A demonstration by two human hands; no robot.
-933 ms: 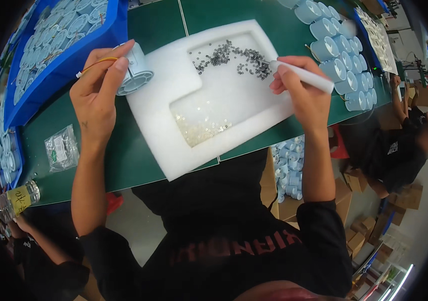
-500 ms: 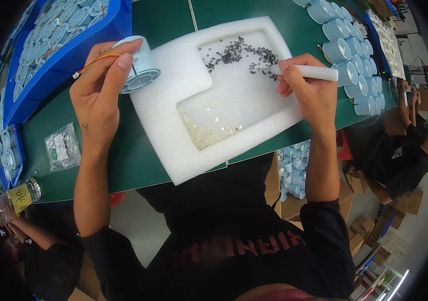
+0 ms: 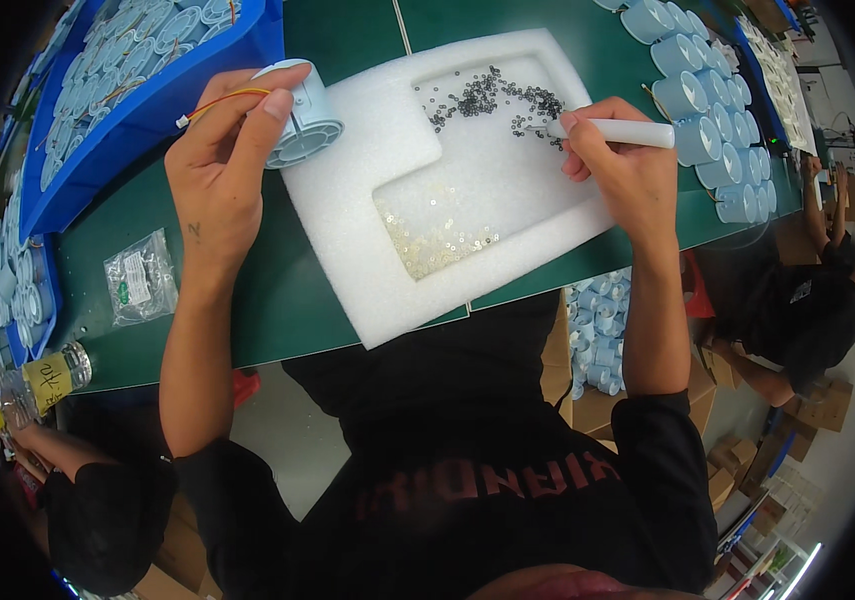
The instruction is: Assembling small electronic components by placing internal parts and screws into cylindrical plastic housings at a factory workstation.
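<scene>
Moved closer to the dark bits since before: white pen [image 3: 612, 131] pinched tight in right hand [image 3: 619, 170], tip touching little black screws [image 3: 487, 98] on foam tray [image 3: 347, 215]. Left hand [image 3: 219, 165] gripping round blue cup part [image 3: 297, 125], beside tray.

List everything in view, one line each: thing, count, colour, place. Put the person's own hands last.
Foam tray: one, white, centre of the table.
Dark bits: a scatter, grey-black, upper part of the tray's recess.
Pale bits: a scatter, yellowish, lower part of the recess.
Table: one, green.
Blue bins: at least two, upper left and far left, full of pale blue housings.
Loose housings: many, pale blue, in rows at upper right.
Bag: one, clear, left of the tray.
Bottle: one, clear with a yellow label, lower left.
Other people: dark-clothed, lower left and right edge.
Left hand: holds a wired housing at the tray's upper left corner.
Right hand: holds a white pen tool, tip at the dark bits.
</scene>
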